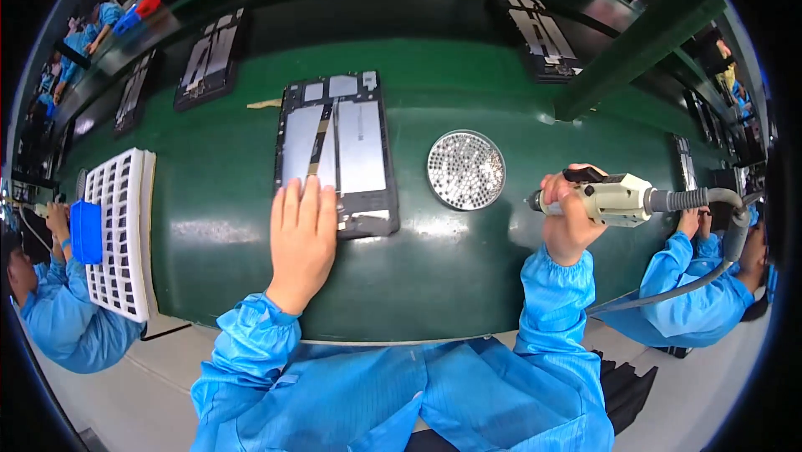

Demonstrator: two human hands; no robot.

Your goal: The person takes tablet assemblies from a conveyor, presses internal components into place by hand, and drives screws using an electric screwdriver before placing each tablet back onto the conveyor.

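An opened tablet lies on the green bench, its silver battery panels and dark frame facing up. My left hand rests flat over its lower left part, fingers stretched out and touching the end of a dark ribbon cable. In my right hand is a cream electric screwdriver, held sideways with its tip pointing left, above the bench. Between the two hands stands a round dish filled with many small screws. The lower left corner of the tablet is hidden under my hand.
A white grid tray with a blue bin stands at the left edge. More opened tablets lie on the dark track behind. A green post rises at the far right. The screwdriver's hose hangs right; co-workers sit on both sides.
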